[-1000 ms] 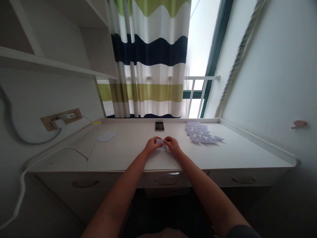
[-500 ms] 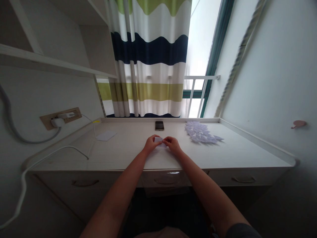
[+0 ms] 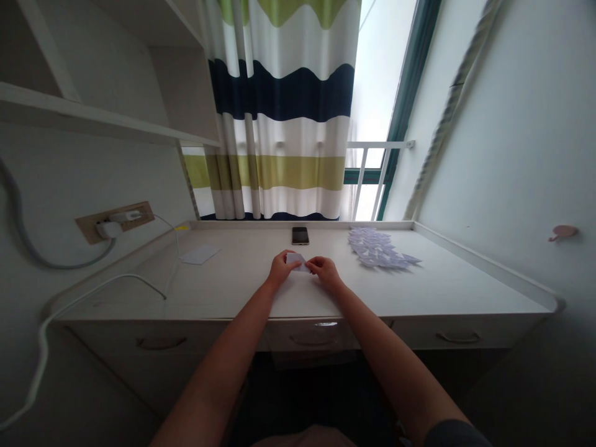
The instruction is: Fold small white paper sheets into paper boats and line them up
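Note:
Between my two hands is a small piece of white paper (image 3: pixel 296 259), held just above the desk's middle. My left hand (image 3: pixel 281 268) grips its left side, thumb on the near face. On the other side my right hand (image 3: pixel 323 269) pinches the paper's right edge between thumb and fingers. Part of the sheet is covered by my fingers, so its exact folds are hard to make out. To the right lies a spread of folded pointed white paper pieces (image 3: pixel 378 249). Some flat white paper (image 3: pixel 199 254) rests at the left of the desk.
A dark phone (image 3: pixel 300 236) lies beyond my hands on the white desk (image 3: pixel 251 292). A white cable (image 3: pixel 116 277) crosses the desk's left end, below a wall socket (image 3: pixel 116 221) with plugs. Raised edging runs along the back and sides. A striped curtain (image 3: pixel 298 136) hangs behind.
The paper has tilted and shifted slightly left, showing a more pointed outline. My left hand has moved a little left with it; my right hand stays almost in place.

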Action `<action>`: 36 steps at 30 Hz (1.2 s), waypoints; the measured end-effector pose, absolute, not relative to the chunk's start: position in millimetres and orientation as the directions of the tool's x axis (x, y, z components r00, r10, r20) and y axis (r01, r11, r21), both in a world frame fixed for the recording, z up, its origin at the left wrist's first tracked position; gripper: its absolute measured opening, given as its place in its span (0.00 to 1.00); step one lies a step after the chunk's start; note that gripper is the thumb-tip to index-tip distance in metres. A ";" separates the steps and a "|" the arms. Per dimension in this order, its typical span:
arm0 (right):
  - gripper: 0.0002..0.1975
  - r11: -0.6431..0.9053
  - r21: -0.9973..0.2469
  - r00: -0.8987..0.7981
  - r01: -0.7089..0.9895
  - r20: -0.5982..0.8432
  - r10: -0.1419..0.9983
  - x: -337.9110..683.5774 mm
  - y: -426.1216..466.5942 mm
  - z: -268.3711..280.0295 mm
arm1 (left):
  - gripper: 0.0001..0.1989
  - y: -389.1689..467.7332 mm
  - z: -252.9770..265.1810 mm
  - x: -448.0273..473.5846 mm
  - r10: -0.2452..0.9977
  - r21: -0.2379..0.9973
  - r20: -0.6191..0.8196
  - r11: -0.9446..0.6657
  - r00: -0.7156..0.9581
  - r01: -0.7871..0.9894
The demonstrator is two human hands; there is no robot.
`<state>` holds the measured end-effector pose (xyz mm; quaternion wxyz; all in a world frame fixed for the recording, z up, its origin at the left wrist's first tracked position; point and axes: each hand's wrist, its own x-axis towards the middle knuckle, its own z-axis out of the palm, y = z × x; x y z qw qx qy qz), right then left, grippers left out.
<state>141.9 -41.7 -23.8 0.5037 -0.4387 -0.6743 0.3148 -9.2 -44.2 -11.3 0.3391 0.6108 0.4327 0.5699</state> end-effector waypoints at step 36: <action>0.10 0.329 -0.944 -0.135 0.000 0.326 0.936 142.4 -43.1 -18.8 | 0.10 -50.9 -14.1 -7.5 0.880 0.866 0.464 -0.475 0.101 0.154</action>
